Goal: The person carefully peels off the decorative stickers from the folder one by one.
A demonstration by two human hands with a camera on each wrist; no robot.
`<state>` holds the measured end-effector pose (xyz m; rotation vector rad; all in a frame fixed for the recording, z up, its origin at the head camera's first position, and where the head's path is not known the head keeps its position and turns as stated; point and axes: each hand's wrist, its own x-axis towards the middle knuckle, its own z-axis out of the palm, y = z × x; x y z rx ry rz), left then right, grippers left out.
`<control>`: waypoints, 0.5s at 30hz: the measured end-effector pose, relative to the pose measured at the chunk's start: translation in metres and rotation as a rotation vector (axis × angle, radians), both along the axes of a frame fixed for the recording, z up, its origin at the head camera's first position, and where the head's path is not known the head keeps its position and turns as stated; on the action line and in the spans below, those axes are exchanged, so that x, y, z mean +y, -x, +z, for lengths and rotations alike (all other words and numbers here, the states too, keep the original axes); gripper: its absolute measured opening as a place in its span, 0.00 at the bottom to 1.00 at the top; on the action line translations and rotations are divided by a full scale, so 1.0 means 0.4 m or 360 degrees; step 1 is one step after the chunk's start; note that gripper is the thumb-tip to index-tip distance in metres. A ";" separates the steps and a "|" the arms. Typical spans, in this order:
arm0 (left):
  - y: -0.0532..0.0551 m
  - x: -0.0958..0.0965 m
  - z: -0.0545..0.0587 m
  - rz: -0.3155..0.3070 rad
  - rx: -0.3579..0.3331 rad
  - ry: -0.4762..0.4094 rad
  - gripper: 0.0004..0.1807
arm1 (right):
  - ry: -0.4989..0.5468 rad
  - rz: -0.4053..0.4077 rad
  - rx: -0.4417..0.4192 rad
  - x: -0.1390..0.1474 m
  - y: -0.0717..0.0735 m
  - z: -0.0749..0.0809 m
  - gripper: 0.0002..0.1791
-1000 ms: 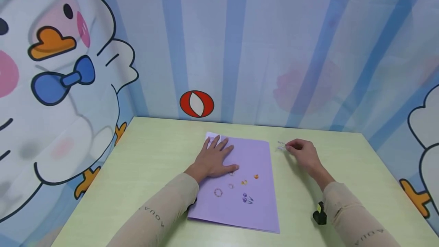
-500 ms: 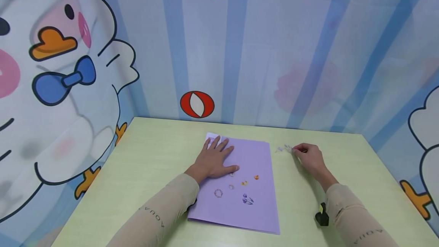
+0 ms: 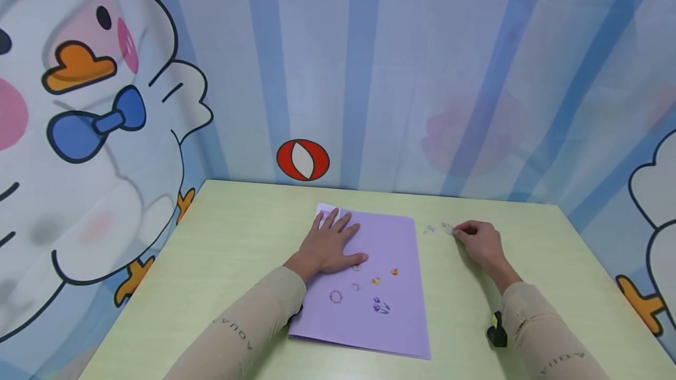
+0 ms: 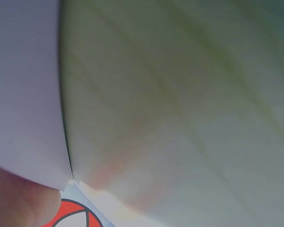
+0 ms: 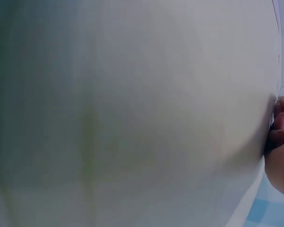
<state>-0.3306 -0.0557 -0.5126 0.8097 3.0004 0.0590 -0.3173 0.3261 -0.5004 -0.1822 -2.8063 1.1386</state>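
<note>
My left hand [image 3: 330,247] lies flat with spread fingers on the upper left of a purple paper folder [image 3: 338,324] in the head view. To the right of the folder, the thumb and fingers of my right hand [image 3: 480,245] pinch a small clear sticker [image 3: 447,228] with a faint printed design, low over the table. A second small sticker with a purplish print [image 3: 431,228] lies on the table between it and the folder. In the right wrist view, the curled fingers [image 5: 279,125] show at the right edge, with thin lines of the sticker just above them.
Purple flowers [image 3: 381,305], a ring-shaped wreath [image 3: 335,297] and several other small stickers or prints dot the folder. The pale table [image 3: 237,216] meets a cartoon duck backdrop [image 3: 391,75] at its rear edge. A black wrist device [image 3: 496,330] hangs under the right sleeve.
My right hand has moved right and slightly toward me with the pinched sticker, so a gap now shows between it and the second sticker. The left hand stays in place.
</note>
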 end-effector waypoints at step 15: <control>-0.001 0.004 -0.001 0.0009 0.0002 0.0015 0.51 | 0.0021 -0.0036 -0.0004 0.003 0.003 -0.004 0.12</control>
